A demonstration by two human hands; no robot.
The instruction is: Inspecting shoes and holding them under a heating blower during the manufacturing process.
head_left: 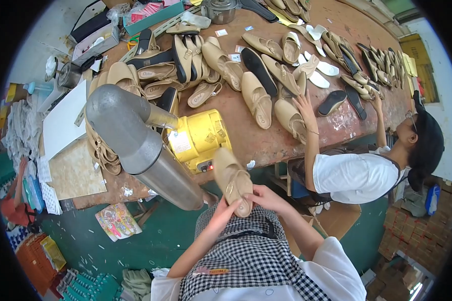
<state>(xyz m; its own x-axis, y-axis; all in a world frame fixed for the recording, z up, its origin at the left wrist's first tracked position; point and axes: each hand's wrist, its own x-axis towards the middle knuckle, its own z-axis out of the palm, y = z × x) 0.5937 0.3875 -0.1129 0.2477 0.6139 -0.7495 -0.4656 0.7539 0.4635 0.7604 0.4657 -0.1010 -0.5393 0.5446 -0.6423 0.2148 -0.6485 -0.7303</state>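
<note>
A beige closed-toe shoe with a buckled strap is held up in front of my apron, toe pointing away and heel end toward me. My left hand grips its heel end from the left, thumb along the side. From the right, my right hand has its fingers closed on the strap side near the heel. Just beyond the toe stands a yellow motor housing with a small lit red switch, joined to a thick grey metal pipe at my left.
Many beige shoes and black-soled ones lie across the brown worktable. White insoles lie farther back. To the right, a co-worker in a white top reaches over the shoes. A cardboard box stands below the table edge.
</note>
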